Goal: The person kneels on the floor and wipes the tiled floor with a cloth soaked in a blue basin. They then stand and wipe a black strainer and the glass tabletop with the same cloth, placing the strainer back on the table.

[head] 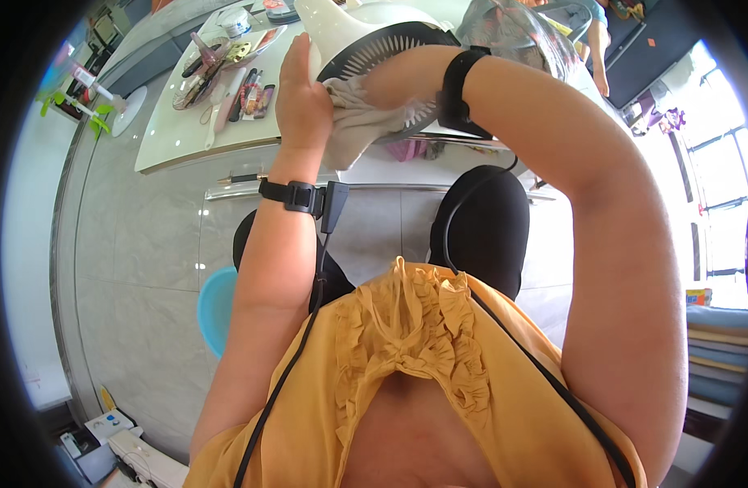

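Observation:
A white appliance (380,13) with a black slotted grille (364,55) rests tilted at the front edge of the white table (172,134). My left hand (303,97) holds it at its left side; some of those fingers are hidden. With my right hand (395,79), which is blurred, I press a pale grey cloth (361,125) against the grille. Folds of the cloth hang below the table edge and reach close to my left palm. My right fingertips are hidden by the hand and the cloth.
On the table's left lie a clear tray (188,97) of small items, a white handled tool (223,107), pens and a lighter (265,100). A clear plastic bag (520,36) stands at right. A blue basin (215,311) is on the floor. Another person's arm (599,55) shows beyond.

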Demonstrator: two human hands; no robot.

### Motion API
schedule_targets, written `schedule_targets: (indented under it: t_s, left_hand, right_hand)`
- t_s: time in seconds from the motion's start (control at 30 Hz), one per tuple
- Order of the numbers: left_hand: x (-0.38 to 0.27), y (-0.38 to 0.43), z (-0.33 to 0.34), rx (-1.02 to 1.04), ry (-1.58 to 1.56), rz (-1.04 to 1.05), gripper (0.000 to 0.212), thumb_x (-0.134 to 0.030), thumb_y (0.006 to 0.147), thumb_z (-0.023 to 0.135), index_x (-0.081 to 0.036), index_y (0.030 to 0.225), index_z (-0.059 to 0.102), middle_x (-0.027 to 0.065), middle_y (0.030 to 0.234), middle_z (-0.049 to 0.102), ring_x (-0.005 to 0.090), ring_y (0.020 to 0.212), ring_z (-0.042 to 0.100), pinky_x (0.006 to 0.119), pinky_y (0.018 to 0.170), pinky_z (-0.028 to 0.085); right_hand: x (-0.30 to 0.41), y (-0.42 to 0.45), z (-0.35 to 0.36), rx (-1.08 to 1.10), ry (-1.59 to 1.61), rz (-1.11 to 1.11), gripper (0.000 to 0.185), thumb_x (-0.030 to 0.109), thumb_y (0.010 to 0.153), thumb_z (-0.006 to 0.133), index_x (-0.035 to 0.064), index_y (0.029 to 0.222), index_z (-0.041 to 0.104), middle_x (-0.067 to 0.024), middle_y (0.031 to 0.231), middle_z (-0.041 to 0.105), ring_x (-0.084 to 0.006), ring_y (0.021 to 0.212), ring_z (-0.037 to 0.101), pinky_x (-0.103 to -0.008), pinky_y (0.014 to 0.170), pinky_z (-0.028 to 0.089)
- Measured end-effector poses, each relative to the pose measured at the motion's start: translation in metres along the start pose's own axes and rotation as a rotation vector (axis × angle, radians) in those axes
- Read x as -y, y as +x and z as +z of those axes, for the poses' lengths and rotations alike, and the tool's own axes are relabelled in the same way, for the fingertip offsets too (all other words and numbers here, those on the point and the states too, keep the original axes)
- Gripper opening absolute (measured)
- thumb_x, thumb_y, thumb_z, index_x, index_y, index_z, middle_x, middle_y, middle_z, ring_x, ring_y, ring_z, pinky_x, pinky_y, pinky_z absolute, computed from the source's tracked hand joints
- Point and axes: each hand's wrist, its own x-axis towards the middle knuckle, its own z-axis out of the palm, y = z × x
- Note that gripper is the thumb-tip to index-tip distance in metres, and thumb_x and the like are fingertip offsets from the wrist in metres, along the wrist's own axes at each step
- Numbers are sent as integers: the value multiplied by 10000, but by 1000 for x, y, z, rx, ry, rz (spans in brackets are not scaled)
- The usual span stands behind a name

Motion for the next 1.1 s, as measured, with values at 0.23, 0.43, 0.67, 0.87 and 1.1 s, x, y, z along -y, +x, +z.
schedule_targets:
  t_s: [0.23,0.43,0.67,0.87,1.1]
  left_hand:
    - [-9,3,2,33,-111,-119,618,62,860,447,-24,1471,474,243,1399,584,417,1296,548,439,1084,459]
    - [-5,6,2,117,-95,-231,606,22,858,409,-37,1455,497,258,1305,649,428,1200,620,435,1024,486]
    - [-4,8,-2,179,-162,-329,627,42,853,408,-38,1469,488,260,1279,661,402,1181,641,422,1003,496]
    - [0,5,8,111,-133,-251,659,59,833,417,-7,1487,463,275,1322,637,405,1218,622,403,1037,475]
    - [0,0,9,118,-168,-376,617,52,863,449,8,1479,448,288,1416,552,442,1322,519,461,1111,434]
  right_hand:
    - [-4,-9,-11,382,332,-74,389,308,993,469,4,1035,708,-137,994,716,-266,784,642,-418,753,515]
    - [7,-9,-6,11,-139,60,289,114,894,533,-20,1069,719,-174,996,737,-324,838,699,-430,722,559]
    - [9,19,7,-735,-442,71,321,172,838,683,92,1149,685,-32,1233,625,-224,1262,551,-389,946,524]
    - [-11,42,0,-656,-529,49,260,137,862,647,77,1108,706,-48,1219,650,-229,1239,584,-361,1049,461]
    - [-7,44,-11,-319,-449,136,389,184,910,636,118,1291,670,-68,1318,651,-240,1257,618,-409,1073,438]
